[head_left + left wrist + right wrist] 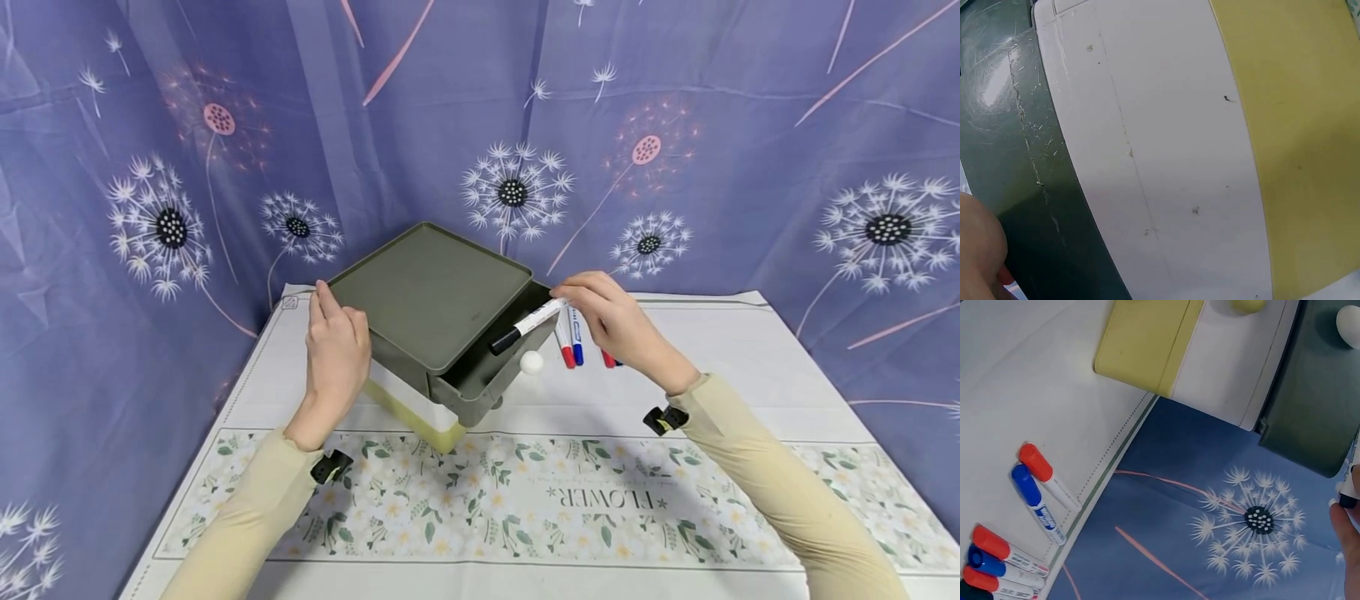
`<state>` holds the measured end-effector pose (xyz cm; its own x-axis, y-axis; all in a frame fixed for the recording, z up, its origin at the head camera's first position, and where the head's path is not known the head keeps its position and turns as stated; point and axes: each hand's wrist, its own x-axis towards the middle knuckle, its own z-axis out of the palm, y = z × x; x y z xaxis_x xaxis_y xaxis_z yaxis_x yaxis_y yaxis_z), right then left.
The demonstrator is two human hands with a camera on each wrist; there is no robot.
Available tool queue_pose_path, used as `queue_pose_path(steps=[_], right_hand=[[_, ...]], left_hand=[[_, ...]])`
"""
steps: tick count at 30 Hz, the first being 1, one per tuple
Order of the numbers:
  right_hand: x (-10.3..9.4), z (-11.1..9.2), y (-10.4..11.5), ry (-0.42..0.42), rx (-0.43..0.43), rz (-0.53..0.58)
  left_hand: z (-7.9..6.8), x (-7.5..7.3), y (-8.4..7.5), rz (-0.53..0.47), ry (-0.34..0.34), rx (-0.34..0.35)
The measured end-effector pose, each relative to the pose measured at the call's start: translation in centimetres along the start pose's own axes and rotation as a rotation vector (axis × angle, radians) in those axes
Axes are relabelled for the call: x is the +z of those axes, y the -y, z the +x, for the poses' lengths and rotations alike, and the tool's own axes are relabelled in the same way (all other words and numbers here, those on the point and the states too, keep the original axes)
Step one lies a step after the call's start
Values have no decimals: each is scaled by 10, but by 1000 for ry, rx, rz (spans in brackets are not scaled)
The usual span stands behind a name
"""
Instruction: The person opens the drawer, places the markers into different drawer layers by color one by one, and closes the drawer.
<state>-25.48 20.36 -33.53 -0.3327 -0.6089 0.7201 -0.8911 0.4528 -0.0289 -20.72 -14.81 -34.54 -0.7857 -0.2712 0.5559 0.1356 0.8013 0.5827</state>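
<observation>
A small drawer unit (431,292) has a dark green top tier, a white tier and a yellow tier below. Its green top drawer (480,404) is pulled out, with a white knob (532,362) on the front. My right hand (615,321) pinches a white marker (538,317) by one end, its black cap tilted down over the drawer opening. Against the unit's left side rests my left hand (337,346), fingers fairly straight along the green tier; its thumb is hidden. The left wrist view shows the unit's side wall (1160,156) close up.
Right of the drawer, several capped markers lie on the table, including a red-capped marker (1044,472) and a blue-capped marker (1035,503). A floral cloth (480,508) covers the table. Behind hangs a purple dandelion curtain (420,150).
</observation>
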Motion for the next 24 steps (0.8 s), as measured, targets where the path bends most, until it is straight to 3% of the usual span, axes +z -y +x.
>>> queue_pose_path(steps=[10, 24], right_hand=[[0, 8, 10, 68, -2, -79], [5, 22, 16, 222, -63, 28]], left_hand=[[0, 0, 0, 8, 12, -6], [2, 4, 3, 12, 13, -3]])
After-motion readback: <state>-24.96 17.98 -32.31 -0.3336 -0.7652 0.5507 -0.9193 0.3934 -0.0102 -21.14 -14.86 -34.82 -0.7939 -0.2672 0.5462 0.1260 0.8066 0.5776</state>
